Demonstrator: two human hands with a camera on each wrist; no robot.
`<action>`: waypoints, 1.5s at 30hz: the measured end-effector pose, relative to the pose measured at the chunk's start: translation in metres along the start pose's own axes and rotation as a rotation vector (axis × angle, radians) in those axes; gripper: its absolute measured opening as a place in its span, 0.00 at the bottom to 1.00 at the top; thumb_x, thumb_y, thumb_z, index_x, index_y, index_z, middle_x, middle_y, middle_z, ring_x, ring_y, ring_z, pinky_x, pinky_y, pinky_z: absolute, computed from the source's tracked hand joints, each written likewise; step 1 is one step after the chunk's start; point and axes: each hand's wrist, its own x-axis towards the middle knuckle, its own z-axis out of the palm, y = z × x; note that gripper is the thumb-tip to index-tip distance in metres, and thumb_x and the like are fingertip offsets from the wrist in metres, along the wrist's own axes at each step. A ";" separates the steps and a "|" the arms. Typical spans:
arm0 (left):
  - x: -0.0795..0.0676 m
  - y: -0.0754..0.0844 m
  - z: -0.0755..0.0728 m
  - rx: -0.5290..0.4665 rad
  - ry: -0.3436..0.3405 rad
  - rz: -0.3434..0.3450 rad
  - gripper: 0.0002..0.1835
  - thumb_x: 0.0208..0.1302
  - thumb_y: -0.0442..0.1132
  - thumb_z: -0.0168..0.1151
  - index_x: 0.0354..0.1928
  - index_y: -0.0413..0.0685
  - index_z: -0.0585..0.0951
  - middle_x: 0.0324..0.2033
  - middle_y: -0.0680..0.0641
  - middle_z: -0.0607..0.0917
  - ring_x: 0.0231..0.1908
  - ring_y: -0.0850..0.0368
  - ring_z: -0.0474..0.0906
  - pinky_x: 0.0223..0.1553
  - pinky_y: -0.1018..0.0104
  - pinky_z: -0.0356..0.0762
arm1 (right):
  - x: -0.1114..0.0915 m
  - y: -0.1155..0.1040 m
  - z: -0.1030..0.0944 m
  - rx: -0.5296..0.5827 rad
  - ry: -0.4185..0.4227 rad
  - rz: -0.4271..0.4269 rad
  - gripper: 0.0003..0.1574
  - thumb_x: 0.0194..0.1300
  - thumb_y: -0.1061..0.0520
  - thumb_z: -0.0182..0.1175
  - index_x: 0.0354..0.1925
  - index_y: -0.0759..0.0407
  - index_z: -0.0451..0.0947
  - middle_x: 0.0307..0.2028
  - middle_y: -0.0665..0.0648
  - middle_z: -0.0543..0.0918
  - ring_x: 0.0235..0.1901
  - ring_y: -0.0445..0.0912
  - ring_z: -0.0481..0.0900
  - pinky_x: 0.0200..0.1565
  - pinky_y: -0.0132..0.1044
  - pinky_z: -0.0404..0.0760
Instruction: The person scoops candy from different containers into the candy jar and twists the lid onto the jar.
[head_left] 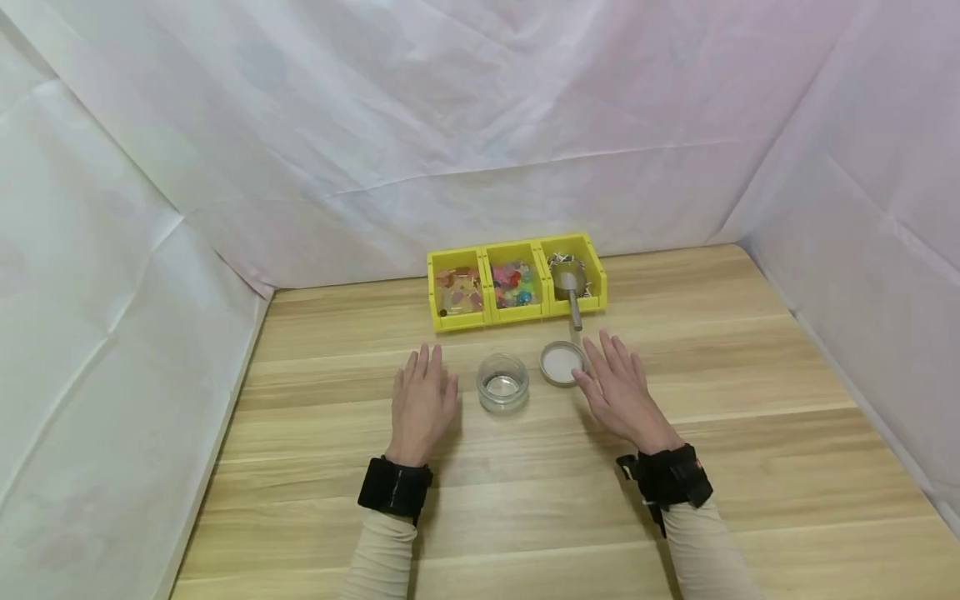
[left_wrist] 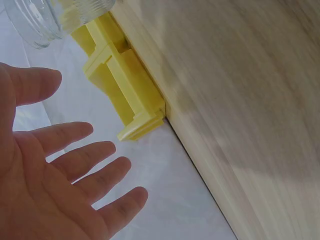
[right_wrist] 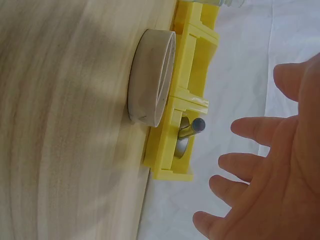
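Between the two hands, a clear glass jar (head_left: 502, 385) stands upright without a lid on the wooden table. My left hand (head_left: 422, 406) is left of the jar, apart from it, fingers extended and holding nothing; the left wrist view shows the same open palm (left_wrist: 45, 185). To the jar's right lies a round lid (head_left: 562, 364), its pale inside facing up. My right hand (head_left: 621, 392) hovers beside the lid, the thumb overlapping its edge in the head view; contact cannot be told. In the right wrist view the lid (right_wrist: 151, 77) appears apart from the spread fingers.
Behind the jar sits a yellow three-part bin (head_left: 517, 315). Its left and middle compartments hold small colourful pieces (head_left: 516, 282). A metal scoop (head_left: 574, 308) rests in the right compartment over small pieces, handle towards me. White cloth (head_left: 480, 125) hangs at the back and both sides.
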 end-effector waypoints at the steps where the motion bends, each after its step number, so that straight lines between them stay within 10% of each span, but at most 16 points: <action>1: 0.000 0.000 0.000 -0.005 0.002 0.001 0.30 0.73 0.45 0.54 0.71 0.38 0.65 0.70 0.33 0.66 0.70 0.35 0.61 0.70 0.36 0.57 | 0.001 0.000 -0.001 0.002 -0.005 -0.001 0.41 0.79 0.40 0.37 0.76 0.65 0.50 0.77 0.71 0.42 0.76 0.67 0.38 0.72 0.68 0.37; 19: 0.004 -0.002 -0.007 -0.134 0.019 0.019 0.30 0.68 0.41 0.62 0.68 0.35 0.69 0.65 0.28 0.71 0.64 0.33 0.70 0.64 0.41 0.70 | 0.008 -0.001 -0.014 0.070 -0.027 0.017 0.44 0.74 0.43 0.53 0.74 0.69 0.54 0.72 0.76 0.55 0.72 0.70 0.52 0.69 0.68 0.52; 45: 0.014 -0.005 -0.015 -0.191 -0.011 -0.076 0.29 0.71 0.43 0.59 0.70 0.39 0.68 0.66 0.33 0.72 0.65 0.36 0.70 0.62 0.41 0.72 | 0.027 0.011 -0.035 0.549 -0.157 0.278 0.38 0.76 0.42 0.50 0.72 0.65 0.60 0.61 0.71 0.73 0.56 0.64 0.77 0.48 0.51 0.85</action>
